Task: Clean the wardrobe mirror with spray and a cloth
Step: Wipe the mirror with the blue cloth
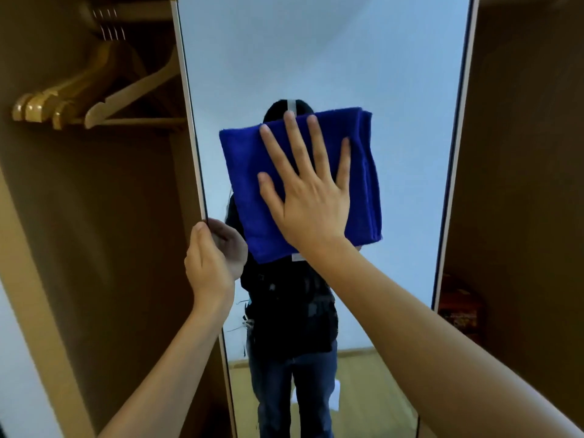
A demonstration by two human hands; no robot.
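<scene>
While left hand (210, 257) grips mirror (395, 90) edge mid-frame, right hand (311, 197), fingers spread, presses soft, light cloth (243, 172) flat on fragile glass.

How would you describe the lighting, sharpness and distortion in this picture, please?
Head view: the mirror reflects a bright, even wall without glare; the wardrobe sides are dim brown. The wide lens bends the mirror's edges. The right hand on the cloth is sharp; the hangers look softer.
</scene>
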